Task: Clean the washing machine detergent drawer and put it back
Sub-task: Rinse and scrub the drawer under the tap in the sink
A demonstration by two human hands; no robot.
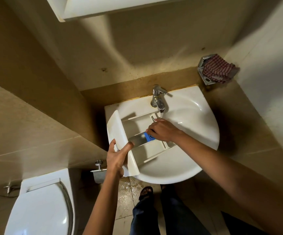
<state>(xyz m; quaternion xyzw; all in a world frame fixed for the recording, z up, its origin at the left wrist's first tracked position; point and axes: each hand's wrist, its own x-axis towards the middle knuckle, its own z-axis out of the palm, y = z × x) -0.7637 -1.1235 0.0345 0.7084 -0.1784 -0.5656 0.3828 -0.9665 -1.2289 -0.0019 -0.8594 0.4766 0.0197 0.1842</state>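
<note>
The white detergent drawer (pixel 134 126) lies across the white sink (pixel 196 126), its front panel toward the left rim. My left hand (pixel 116 158) grips that front panel at its near end, thumb on the inner side. My right hand (pixel 162 130) is inside the drawer, fingers curled on a thin brush (pixel 153 119) whose tip points toward the tap. A blue insert (pixel 148 137) shows just under that hand. Water runs from the chrome tap (pixel 158 99) into the drawer's far end.
A striped cloth (pixel 218 68) sits in a metal wall holder at the right. A toilet (pixel 40 207) with its lid down stands at the lower left, a paper holder (pixel 99 172) beside it. My feet are on the tiled floor under the sink.
</note>
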